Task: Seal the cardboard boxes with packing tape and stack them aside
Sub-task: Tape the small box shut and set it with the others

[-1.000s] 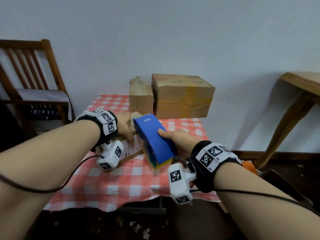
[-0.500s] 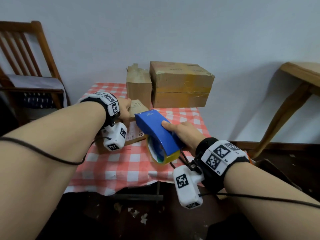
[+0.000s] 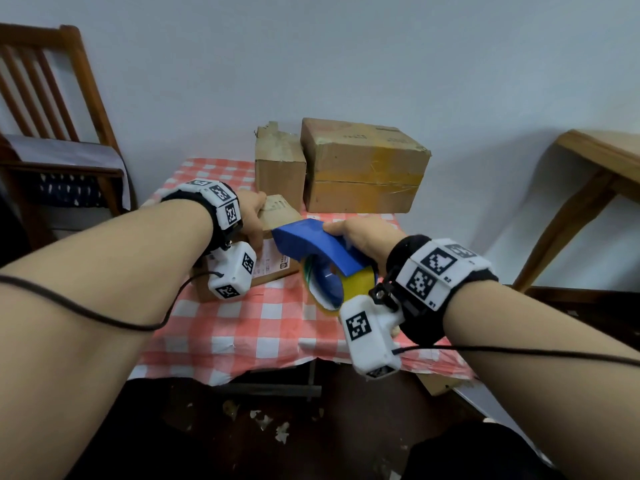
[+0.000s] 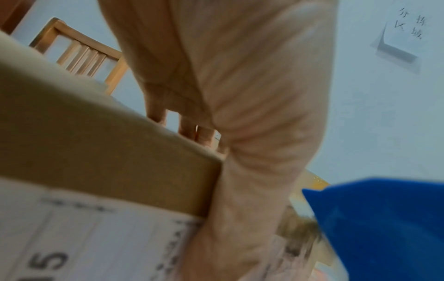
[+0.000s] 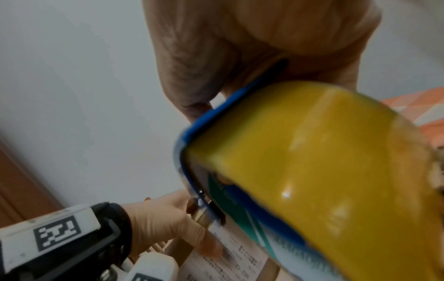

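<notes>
**Desk:** What's nearest on your feed?

**Me:** My right hand [image 3: 360,237], low and close, fingers wrapped over the top of the blue tape dispenser [image 3: 311,244]. The yellow tape roll [image 5: 324,161] sits inside it, filling most of the right wrist view. The dispenser is tilted, nose pointing left toward the small box.

**Desk:** And the left?

**Me:** My left hand [image 3: 251,220] grips the small cardboard box [image 3: 273,233] at its near corner: thumb down the front face on the white shipping label [image 5: 230,252], fingers [image 4: 187,131] bent over the top edge. The box rests on the red-checked tablecloth [image 3: 242,327], just left of the dispenser. I cannot tell whether the dispenser touches it.

**Desk:** Anything blocking you?

**Me:** The dispenser covers the box's right end in the head view, and my wrist camera hides part of its front.

**Desk:** Farther back?

**Me:** Two more cartons by the wall: a narrow upright box [image 3: 280,171] with a torn top flap, and touching its right side a large box [image 3: 363,168] with yellowish tape across it. A wooden chair [image 3: 62,133] stands left of the table, a wooden table [image 3: 595,161] off to the right, and scraps lie on the dark floor [image 3: 277,431].
</notes>
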Motion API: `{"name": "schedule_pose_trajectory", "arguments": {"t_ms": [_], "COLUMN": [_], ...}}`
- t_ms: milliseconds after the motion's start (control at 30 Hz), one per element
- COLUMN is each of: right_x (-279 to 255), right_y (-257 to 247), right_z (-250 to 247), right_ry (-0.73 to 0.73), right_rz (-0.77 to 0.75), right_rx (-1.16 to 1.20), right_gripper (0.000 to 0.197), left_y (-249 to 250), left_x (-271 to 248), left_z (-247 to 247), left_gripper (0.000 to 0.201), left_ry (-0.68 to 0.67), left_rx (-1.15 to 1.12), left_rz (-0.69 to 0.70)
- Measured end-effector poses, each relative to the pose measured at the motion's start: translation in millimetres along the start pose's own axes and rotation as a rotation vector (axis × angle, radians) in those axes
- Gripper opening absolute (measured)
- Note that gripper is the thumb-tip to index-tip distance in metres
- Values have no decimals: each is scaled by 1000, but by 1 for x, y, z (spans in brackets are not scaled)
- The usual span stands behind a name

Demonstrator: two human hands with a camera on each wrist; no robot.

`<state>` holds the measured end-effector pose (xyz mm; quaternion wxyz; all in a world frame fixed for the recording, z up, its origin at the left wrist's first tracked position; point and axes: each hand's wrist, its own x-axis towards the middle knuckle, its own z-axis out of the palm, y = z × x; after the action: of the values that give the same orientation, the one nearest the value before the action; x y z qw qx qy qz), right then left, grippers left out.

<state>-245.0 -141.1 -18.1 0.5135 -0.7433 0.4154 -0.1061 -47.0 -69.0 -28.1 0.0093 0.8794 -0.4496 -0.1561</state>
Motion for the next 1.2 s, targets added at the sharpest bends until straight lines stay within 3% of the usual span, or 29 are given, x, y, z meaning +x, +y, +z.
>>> {"name": "schedule_pose_trajectory", "arguments": {"t_ms": [233, 333, 433, 533, 633, 1100, 1200], "right_x": [-2, -13, -26, -28, -23, -16, -21], "right_y": [-21, -20, -17, -18, -20, -41, -36], "right_z": [-8, -13, -12, -6, 2, 9, 4], "right_ry": [31, 23, -108, -79, -20, 33, -6], "right_rz": [-58, -135, -239, -278, -262, -140, -90], "right_rx": [-190, -232, -331, -455, -409, -334, -361], "right_gripper": [38, 67, 76, 61, 41, 51, 44], "left_y": [-2, -2, -1, 0, 0, 1, 1], "left_x": [2, 2, 0, -1, -3, -6, -6], "left_z": [0, -1, 0, 1, 0, -1, -2], "left_gripper": [72, 71, 76, 78, 77, 75, 77], "left_ry": [-12, -8, -3, -1, 4, 0, -6], "left_rx": [-19, -26, -9, -15, -16, -61, -57], "left_rz": [-3, -2, 3, 6, 5, 5, -9]}}
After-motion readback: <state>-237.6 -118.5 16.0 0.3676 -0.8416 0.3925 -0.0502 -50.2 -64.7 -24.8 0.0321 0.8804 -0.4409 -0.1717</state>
